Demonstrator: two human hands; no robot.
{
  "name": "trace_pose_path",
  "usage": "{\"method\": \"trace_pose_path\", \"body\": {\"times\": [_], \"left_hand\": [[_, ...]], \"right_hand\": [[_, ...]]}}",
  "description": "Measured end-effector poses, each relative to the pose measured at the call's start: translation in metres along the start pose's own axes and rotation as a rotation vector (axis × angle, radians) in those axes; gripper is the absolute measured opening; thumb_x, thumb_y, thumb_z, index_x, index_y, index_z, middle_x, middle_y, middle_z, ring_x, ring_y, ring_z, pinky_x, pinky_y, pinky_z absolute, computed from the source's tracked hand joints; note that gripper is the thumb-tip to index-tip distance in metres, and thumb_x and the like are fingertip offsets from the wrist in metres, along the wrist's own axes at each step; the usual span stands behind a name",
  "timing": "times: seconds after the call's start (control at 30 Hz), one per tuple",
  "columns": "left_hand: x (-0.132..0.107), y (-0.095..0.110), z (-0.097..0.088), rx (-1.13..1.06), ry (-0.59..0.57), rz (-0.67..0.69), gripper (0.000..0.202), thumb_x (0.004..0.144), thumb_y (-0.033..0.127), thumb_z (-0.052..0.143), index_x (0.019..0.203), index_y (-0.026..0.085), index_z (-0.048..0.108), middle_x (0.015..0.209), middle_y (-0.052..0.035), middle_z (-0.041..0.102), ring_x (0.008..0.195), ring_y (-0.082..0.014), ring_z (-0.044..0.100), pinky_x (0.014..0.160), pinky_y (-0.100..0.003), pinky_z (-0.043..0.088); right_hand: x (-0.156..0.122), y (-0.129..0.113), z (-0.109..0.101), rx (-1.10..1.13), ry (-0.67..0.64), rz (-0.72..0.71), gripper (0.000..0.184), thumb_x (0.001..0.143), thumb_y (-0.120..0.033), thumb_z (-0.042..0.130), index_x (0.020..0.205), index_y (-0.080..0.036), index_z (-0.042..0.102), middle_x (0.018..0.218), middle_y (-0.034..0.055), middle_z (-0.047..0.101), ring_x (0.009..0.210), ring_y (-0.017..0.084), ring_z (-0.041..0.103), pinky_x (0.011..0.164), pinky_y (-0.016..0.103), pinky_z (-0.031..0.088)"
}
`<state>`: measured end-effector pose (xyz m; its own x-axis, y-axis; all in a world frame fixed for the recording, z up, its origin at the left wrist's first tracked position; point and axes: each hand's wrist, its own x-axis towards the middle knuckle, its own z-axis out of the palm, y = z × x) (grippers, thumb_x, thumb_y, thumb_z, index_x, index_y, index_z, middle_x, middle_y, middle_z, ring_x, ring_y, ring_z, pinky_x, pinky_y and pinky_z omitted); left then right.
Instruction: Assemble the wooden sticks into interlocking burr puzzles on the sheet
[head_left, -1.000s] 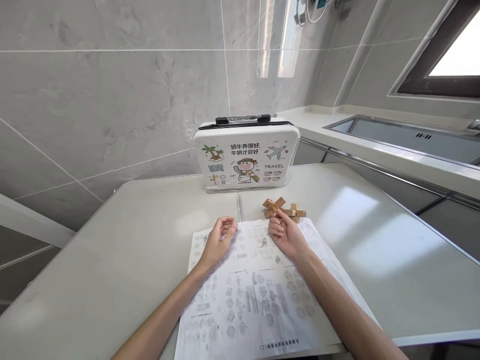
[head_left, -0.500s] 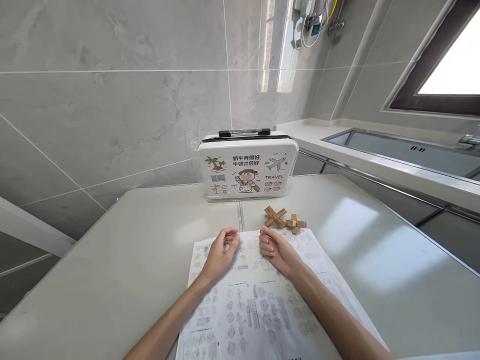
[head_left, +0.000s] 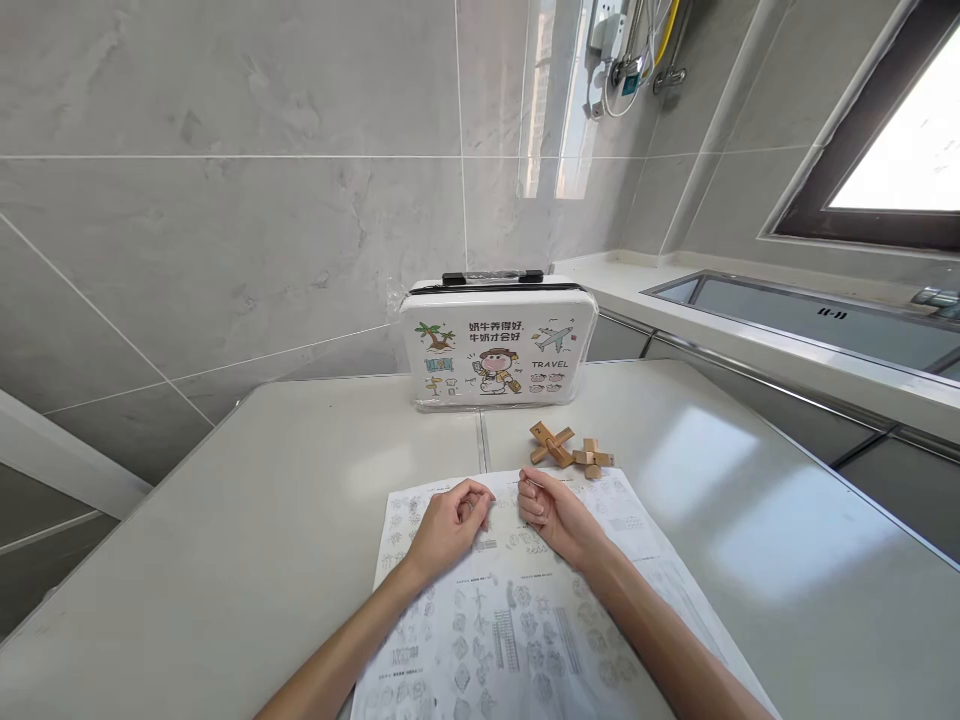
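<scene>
Both hands rest on a large printed instruction sheet (head_left: pixel 491 625) covered with small line drawings. My left hand (head_left: pixel 454 522) lies on the sheet's upper part with its fingers curled loosely inward, and nothing shows in it. Opposite it, my right hand (head_left: pixel 559 515) is closed in a loose fist, also with nothing visible inside. Just beyond the right hand sit two wooden interlocking puzzles: a larger crossed one (head_left: pixel 552 444) marked with a number, and a smaller cross-shaped one (head_left: pixel 592 458) at the sheet's top edge.
A white cartoon-printed case (head_left: pixel 499 345) with a black handle, wrapped in clear plastic, stands upright at the back against the tiled wall (head_left: pixel 300 240). A sink (head_left: pixel 810 305) is set into the counter at right. The pale tabletop (head_left: pixel 247 560) surrounds the sheet.
My left hand has shifted slightly right, toward the right hand, and its fingers are curled more. The view has tipped up a little; the puzzles and case stay in place.
</scene>
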<state>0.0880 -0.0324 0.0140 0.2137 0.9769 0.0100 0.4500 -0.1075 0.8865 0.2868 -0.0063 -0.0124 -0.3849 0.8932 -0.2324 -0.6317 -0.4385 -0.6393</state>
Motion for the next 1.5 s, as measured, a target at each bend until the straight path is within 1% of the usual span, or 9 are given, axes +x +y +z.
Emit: {"method": "trace_pose_path", "body": {"times": [0.1, 0.33, 0.5, 0.77, 0.9, 1.1, 1.27, 1.5], "left_hand": [[-0.0004, -0.0001, 0.0006, 0.026, -0.009, 0.006, 0.039, 0.098, 0.056, 0.051, 0.094, 0.022, 0.069, 0.067, -0.0007, 0.068, 0.059, -0.0162, 0.055, 0.058, -0.028, 0.038], [-0.0001, -0.0029, 0.0014, 0.037, -0.012, 0.021, 0.037, 0.099, 0.054, 0.051, 0.095, 0.022, 0.069, 0.068, -0.0005, 0.068, 0.061, -0.0162, 0.056, 0.059, -0.027, 0.039], [-0.0001, -0.0028, 0.0019, 0.032, -0.017, 0.024, 0.036, 0.099, 0.054, 0.052, 0.095, 0.022, 0.069, 0.068, -0.0004, 0.068, 0.061, -0.0164, 0.057, 0.06, -0.027, 0.039], [-0.0001, -0.0017, 0.0023, 0.061, -0.035, 0.015, 0.036, 0.1, 0.052, 0.05, 0.096, 0.021, 0.069, 0.07, -0.0004, 0.069, 0.063, -0.0156, 0.058, 0.062, -0.026, 0.041], [-0.0002, -0.0013, 0.0025, 0.074, -0.032, 0.01, 0.035, 0.1, 0.051, 0.05, 0.096, 0.022, 0.068, 0.07, 0.0006, 0.069, 0.062, -0.0145, 0.058, 0.061, -0.026, 0.04], [0.0011, -0.0046, 0.0038, 0.07, -0.035, 0.02, 0.034, 0.1, 0.05, 0.051, 0.096, 0.021, 0.069, 0.069, 0.0008, 0.069, 0.061, -0.0135, 0.057, 0.061, -0.025, 0.04], [0.0022, -0.0074, 0.0046, 0.06, -0.037, 0.016, 0.035, 0.1, 0.051, 0.051, 0.097, 0.021, 0.069, 0.07, 0.0003, 0.069, 0.06, -0.0133, 0.056, 0.059, -0.024, 0.039], [0.0015, -0.0066, 0.0046, 0.066, -0.041, 0.023, 0.034, 0.1, 0.05, 0.051, 0.096, 0.021, 0.068, 0.069, 0.0006, 0.068, 0.061, -0.0136, 0.057, 0.06, -0.024, 0.04]], "right_hand": [[0.0003, 0.0003, 0.0008, 0.022, 0.006, 0.004, 0.029, 0.084, -0.034, 0.079, 0.077, -0.019, 0.055, 0.069, -0.0046, 0.046, 0.051, 0.007, 0.035, 0.046, 0.023, 0.031], [0.0, -0.0002, 0.0024, 0.046, 0.013, 0.014, 0.027, 0.083, -0.03, 0.079, 0.076, -0.018, 0.056, 0.068, -0.0049, 0.044, 0.052, 0.006, 0.034, 0.046, 0.02, 0.03], [0.0003, -0.0004, 0.0016, 0.04, 0.008, 0.019, 0.028, 0.083, -0.03, 0.079, 0.076, -0.019, 0.054, 0.068, -0.0051, 0.045, 0.051, 0.006, 0.034, 0.046, 0.02, 0.03], [0.0002, -0.0003, 0.0003, 0.074, 0.022, 0.026, 0.027, 0.081, -0.028, 0.081, 0.076, -0.017, 0.057, 0.067, -0.0044, 0.047, 0.051, 0.006, 0.036, 0.046, 0.02, 0.031], [0.0008, -0.0002, 0.0002, 0.092, 0.026, 0.028, 0.026, 0.081, -0.027, 0.082, 0.075, -0.017, 0.058, 0.066, -0.0044, 0.047, 0.051, 0.006, 0.035, 0.045, 0.019, 0.031], [0.0008, -0.0001, -0.0001, 0.092, 0.023, 0.021, 0.023, 0.084, -0.025, 0.08, 0.077, -0.017, 0.059, 0.067, -0.0037, 0.048, 0.051, 0.006, 0.035, 0.045, 0.019, 0.032], [-0.0016, -0.0019, 0.0025, 0.083, 0.029, 0.025, 0.025, 0.082, -0.026, 0.081, 0.077, -0.017, 0.059, 0.067, -0.0039, 0.047, 0.051, 0.006, 0.036, 0.045, 0.019, 0.032], [-0.0008, -0.0015, 0.0011, 0.073, 0.021, 0.027, 0.025, 0.081, -0.026, 0.081, 0.076, -0.017, 0.058, 0.066, -0.0043, 0.048, 0.051, 0.006, 0.036, 0.045, 0.02, 0.031]]}}
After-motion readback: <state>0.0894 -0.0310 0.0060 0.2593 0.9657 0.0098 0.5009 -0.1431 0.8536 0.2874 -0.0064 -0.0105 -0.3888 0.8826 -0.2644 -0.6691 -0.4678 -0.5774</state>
